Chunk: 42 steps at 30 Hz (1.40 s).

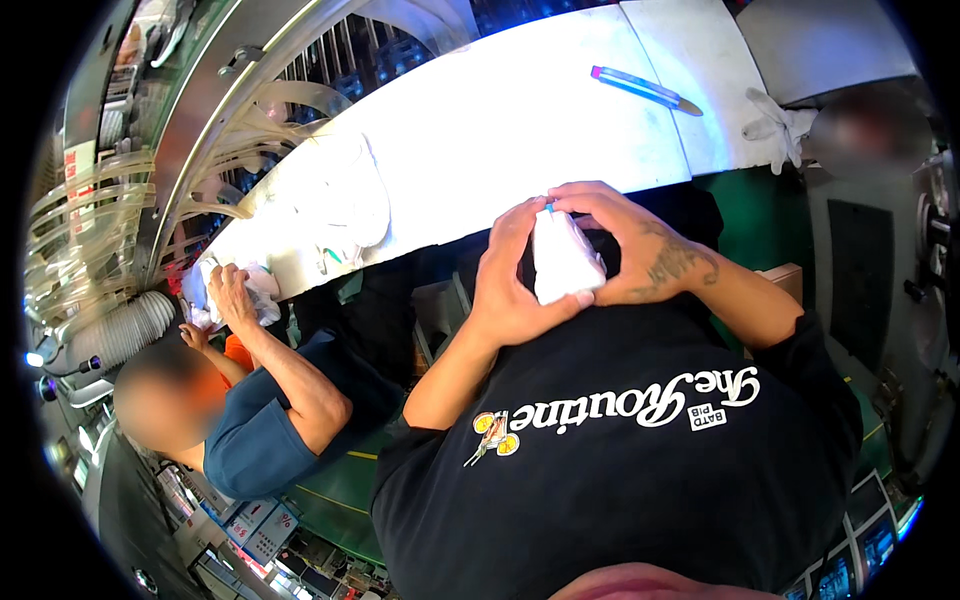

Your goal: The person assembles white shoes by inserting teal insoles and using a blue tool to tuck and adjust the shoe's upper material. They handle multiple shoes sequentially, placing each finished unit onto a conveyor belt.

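Note:
A white, soft-looking folded bundle (565,258) is held upright in front of my chest, just off the near edge of the table. My left hand (508,275) is wrapped along its left side, fingertips at the top and thumb at the bottom. From the other side, my right hand (628,245) curves around it, fingers meeting the left ones at the top and thumb pressing its lower right corner. A small blue bit shows between the fingertips. I cannot tell what kind of item the bundle is.
On the brightly lit white table (500,120) lie a long blue knife-like tool (647,90) and a white glove (775,128). Loose white material (345,195) is spread at the left. A co-worker (275,420) there handles a plastic-wrapped bundle. Clear tubes (110,200) run beside machinery.

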Available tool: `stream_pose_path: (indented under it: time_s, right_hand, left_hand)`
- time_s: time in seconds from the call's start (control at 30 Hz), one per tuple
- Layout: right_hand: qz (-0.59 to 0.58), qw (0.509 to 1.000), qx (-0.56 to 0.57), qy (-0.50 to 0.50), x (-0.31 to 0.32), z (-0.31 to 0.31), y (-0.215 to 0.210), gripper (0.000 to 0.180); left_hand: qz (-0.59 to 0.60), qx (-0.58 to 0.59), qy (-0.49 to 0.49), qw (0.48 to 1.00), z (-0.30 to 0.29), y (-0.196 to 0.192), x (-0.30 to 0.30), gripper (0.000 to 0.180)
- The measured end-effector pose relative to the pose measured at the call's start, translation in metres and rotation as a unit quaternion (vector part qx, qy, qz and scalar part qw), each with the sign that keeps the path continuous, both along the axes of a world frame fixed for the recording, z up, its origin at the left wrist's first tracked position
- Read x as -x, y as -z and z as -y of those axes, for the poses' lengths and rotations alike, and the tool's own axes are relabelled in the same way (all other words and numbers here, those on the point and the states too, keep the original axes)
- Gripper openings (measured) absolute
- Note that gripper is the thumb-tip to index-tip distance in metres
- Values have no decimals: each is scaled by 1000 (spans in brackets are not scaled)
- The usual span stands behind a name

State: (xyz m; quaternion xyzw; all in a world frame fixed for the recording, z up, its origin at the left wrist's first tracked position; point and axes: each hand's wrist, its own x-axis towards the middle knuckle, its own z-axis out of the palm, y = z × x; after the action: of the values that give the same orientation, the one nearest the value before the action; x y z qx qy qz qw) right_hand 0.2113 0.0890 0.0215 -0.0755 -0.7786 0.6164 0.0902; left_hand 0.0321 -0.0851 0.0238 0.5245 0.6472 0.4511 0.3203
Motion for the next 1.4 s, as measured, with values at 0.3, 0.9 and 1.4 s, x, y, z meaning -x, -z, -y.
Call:
stream_pose_path:
  time_s: [0.3, 0.9, 1.4]
  right_hand:
    - [-141, 982, -104, -72, 15, -29, -24, 107]
    - [-88, 996, -11, 8, 40, -5, -9, 103]
    - [-268, 925, -254, 91, 45, 42, 17, 67]
  left_hand:
    - [-146, -229, 7, 962, -26, -16, 25, 91]
    - [-130, -233, 38, 963, -34, -17, 18, 76]
    - [-292, -69, -40, 953, 32, -54, 38, 88]
